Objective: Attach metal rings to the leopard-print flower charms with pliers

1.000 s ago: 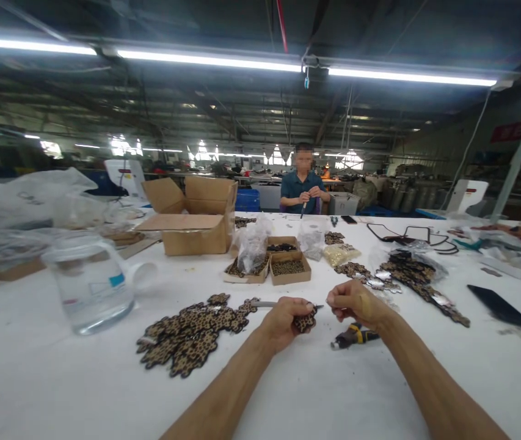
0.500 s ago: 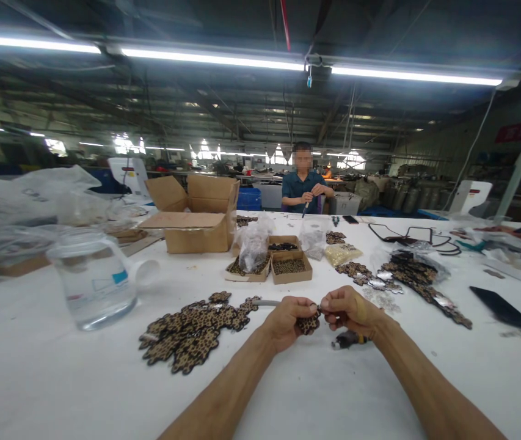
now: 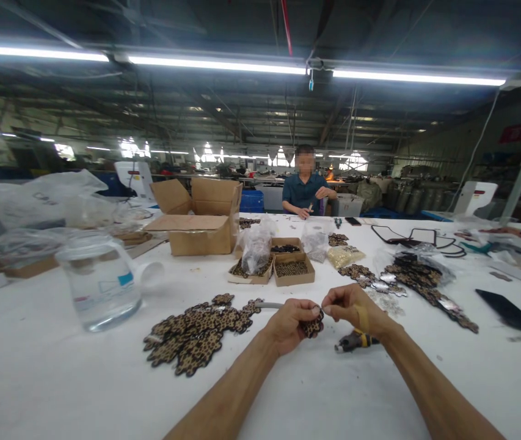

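Note:
Between the thumb and curled fingers of my left hand is a leopard-print, flower-shaped patch with a dark edge. The thumb and forefinger of my right hand pinch together at the patch's upper right edge; whatever they hold is too small to make out. A band of tape circles the right hand near the thumb. Below that hand lies a hand tool with a black and yellow grip and a silvery end. To the left, a heap of similar patches lies beside a grey strip that runs behind my left hand.
Small cardboard boxes of tiny brass-coloured and dark parts stand ahead, near a large open carton. A water jug is at left. More patches and a black flat slab lie at right. A co-worker sits opposite.
My right fingers have uncurled somewhat, the pinch staying at the patch's edge, and more of the tool shows. The co-worker's hands have parted, one lowering to the table. The view has shifted slightly.

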{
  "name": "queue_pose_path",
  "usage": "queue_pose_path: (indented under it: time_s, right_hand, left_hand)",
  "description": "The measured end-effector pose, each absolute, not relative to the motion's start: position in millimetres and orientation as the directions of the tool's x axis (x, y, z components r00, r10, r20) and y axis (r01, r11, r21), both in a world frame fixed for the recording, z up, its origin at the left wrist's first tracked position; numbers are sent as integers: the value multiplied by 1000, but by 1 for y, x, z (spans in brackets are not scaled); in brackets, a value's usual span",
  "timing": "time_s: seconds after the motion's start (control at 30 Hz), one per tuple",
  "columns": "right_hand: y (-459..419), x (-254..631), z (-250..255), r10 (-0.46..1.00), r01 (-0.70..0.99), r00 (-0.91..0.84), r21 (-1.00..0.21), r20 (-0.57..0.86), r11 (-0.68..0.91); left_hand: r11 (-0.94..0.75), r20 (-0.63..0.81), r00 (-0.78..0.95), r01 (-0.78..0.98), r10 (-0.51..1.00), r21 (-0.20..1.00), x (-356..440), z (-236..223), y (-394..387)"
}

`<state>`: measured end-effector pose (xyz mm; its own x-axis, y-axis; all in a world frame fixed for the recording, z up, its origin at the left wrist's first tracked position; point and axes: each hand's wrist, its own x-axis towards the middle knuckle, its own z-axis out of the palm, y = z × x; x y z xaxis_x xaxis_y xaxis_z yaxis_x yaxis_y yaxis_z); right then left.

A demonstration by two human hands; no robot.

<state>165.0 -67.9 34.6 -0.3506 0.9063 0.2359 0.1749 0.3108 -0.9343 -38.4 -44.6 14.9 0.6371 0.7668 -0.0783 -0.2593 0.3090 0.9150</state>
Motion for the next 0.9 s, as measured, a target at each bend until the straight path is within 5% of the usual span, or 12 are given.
queue_pose_path:
  time_s: [0.4,0.7,0.9]
  right_hand:
    - [-70,158,28,862,338,-345,-808,372,483]
    - [-59,136,7,918,37,-185,-931,352,364]
    - [-63,139,12,905,240,-185,-876,383,419]
  left_hand:
    - [378,-127,626,-287,770,880,-38,16,-44]
    - [368,-141,554,-322,820,873,-42,20,-43]
    - [347,-175,478,-299,861,889,-41,19,-41]
